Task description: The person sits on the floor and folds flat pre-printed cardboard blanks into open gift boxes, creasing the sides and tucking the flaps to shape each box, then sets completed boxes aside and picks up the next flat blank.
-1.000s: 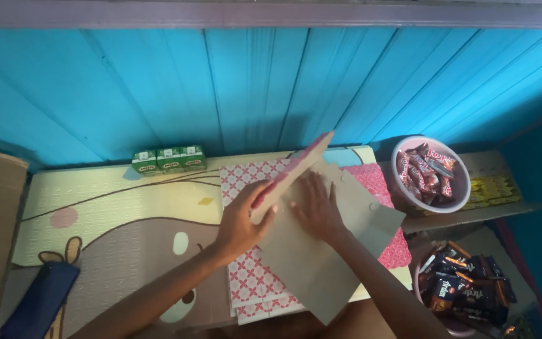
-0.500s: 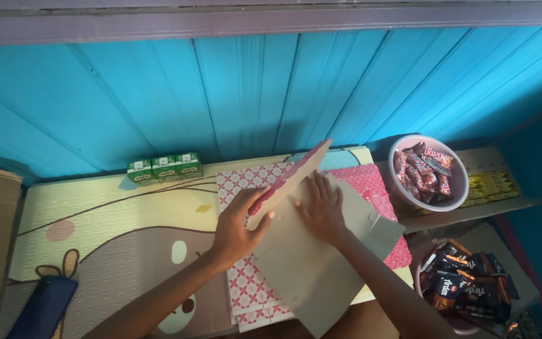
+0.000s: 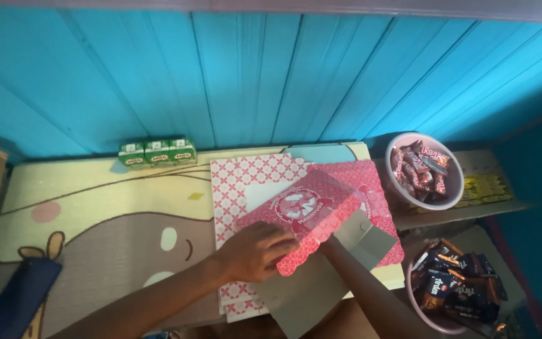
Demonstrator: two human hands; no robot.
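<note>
- Left hand [image 3: 255, 254] presses, fingers curled, on the folded pink flap [image 3: 302, 213] of the flat cardboard box blank [image 3: 321, 276], creasing it down.
- Right hand hidden beneath the flap; grip cannot be told.
- Blank lies atop a patterned sheet stack [image 3: 236, 182], giving a flat base.

Mat [image 3: 95, 207] left open; snack bowl [image 3: 456, 188] blocks right.

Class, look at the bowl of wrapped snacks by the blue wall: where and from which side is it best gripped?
Probably by the rim of the bowl, from the near side or from above: it is round, upright and heaped with snacks, while the blue wall closes off its far side.
</note>
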